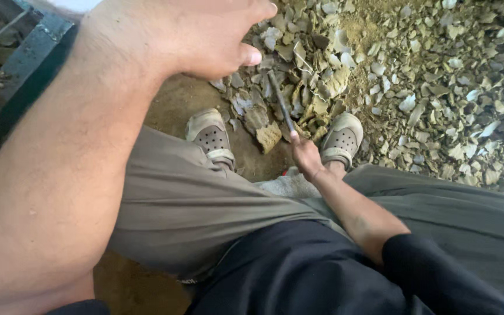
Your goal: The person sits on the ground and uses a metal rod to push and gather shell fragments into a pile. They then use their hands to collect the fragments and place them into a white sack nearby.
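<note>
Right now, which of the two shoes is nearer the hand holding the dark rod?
The right shoe: it sits just beside the right hand gripping the dark rod; the left shoe lies farther off.

trousers (176, 198) olive | shoes (210, 137) beige, perforated | rod (281, 102) dark | sleeve (433, 274) black

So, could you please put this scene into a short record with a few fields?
Posture: seated, feet apart on dirt ground
Left hand: raised close to the camera, holding nothing visible
Right hand: low between the knees, gripping a thin dark rod
Rod tip: pointing into the pile of pale broken fragments
Footwear: grey perforated clogs
Clothing: olive trousers
</note>
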